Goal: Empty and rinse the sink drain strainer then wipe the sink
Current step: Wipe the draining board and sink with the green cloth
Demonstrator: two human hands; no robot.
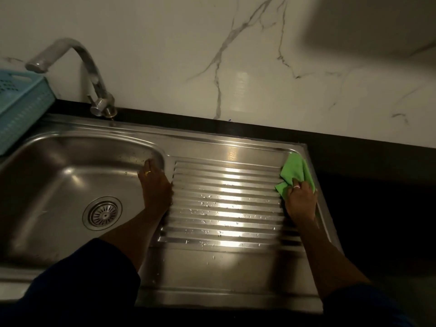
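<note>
Head cam, looking down at a stainless steel sink (49, 175) set in a black countertop (368, 175). The round metal drain strainer (103, 214) sits in its drain hole at the bottom of the basin, near the front. Nothing is touching it, and the slots look clean as far as I can tell in this dim light.

The right hand (300, 200) is out at the far right corner of the ribbed drainboard (226, 201). Its fingers are bunched around a green cloth (295, 169), holding it down on the steel, and there's a ring on one finger. Most of the cloth sticks out beyond the fingers toward the back rim.

The left hand (154, 185) holds nothing. It just rests on the strip between basin and drainboard, with the fingers laid loosely over the basin's right edge – ring on that one too. Dark sleeves on both arms.

Water droplets (207, 204) are scattered over the middle and front ribs of the drainboard.

At the back left a curved chrome tap (77, 64) stands behind the basin, its spout pointing left. A pale blue plastic basket (21, 109) sits just beside it at the left edge, up against the white marble-look wall (188, 55).
</note>
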